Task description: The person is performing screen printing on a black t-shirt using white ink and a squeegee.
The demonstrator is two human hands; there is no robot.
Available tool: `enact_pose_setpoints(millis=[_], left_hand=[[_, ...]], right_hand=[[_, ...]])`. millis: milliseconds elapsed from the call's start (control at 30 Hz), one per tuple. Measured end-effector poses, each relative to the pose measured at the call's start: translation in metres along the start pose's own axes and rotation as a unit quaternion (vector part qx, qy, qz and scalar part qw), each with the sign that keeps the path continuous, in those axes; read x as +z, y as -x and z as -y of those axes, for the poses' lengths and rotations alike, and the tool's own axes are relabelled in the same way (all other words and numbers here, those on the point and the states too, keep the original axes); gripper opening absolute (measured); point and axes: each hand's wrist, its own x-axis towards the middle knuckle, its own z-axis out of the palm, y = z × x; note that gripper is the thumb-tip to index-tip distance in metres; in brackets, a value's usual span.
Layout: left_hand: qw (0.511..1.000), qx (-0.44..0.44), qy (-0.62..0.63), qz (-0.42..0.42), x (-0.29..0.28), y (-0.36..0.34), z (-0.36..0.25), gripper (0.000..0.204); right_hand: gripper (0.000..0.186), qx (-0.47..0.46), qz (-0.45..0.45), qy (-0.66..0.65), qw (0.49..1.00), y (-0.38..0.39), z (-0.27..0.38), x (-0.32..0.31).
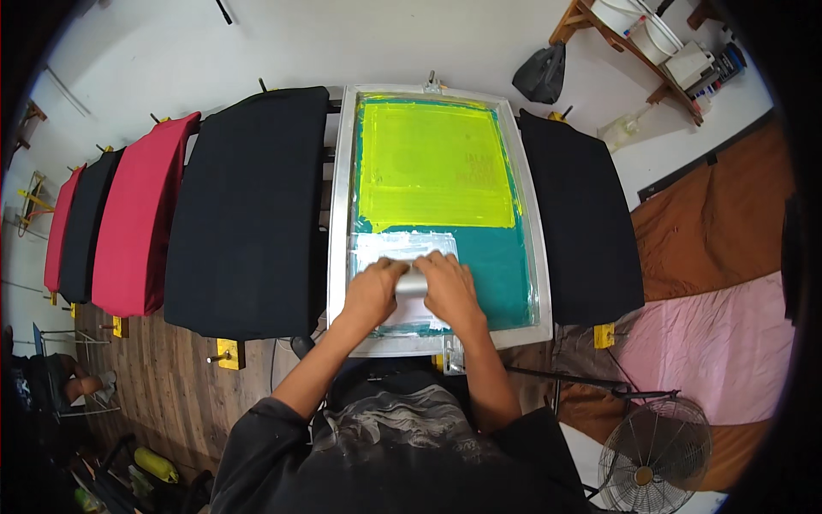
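Left hand and right hand side by side, fingers of both curled around a silvery bar-shaped tool, positioned over white ink at the lower left of a metal-framed screen, yellow-green ink above, black-covered boards flanking.

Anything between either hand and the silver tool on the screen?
Nothing visible. The left hand and right hand both grip the silver tool directly, over the framed screen's white patch. Their undersides are hidden.
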Motion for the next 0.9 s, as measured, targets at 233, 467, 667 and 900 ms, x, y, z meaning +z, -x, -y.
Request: enact_pose_setpoints(millis=[233, 467, 667, 900], left_hand=[[0.998, 0.032, -0.004, 0.06, -0.001, 0.069, -0.025, 0.059], [0.998, 0.004, -0.003, 0.06, -0.016, 0.032, -0.023, 0.046], [1.0, 0.002, -0.01, 0.0, 0.002, 0.027, -0.006, 0.047], [0.994, 0.005, -0.002, 0.112, -0.012, 0.073, -0.029, 0.062]], right_hand=[[0.052, 0.008, 0.03, -0.045, 0.999, 0.068, 0.023, -0.005], [0.044, -0.001, 0.059, -0.009, 0.998, 0.033, 0.018, -0.025], [0.049, -0.022, 0.002, -0.013, 1.0, 0.018, 0.007, 0.004], [0.054, -0.001, 0.08, -0.026, 0.996, 0.071, 0.026, -0.01]])
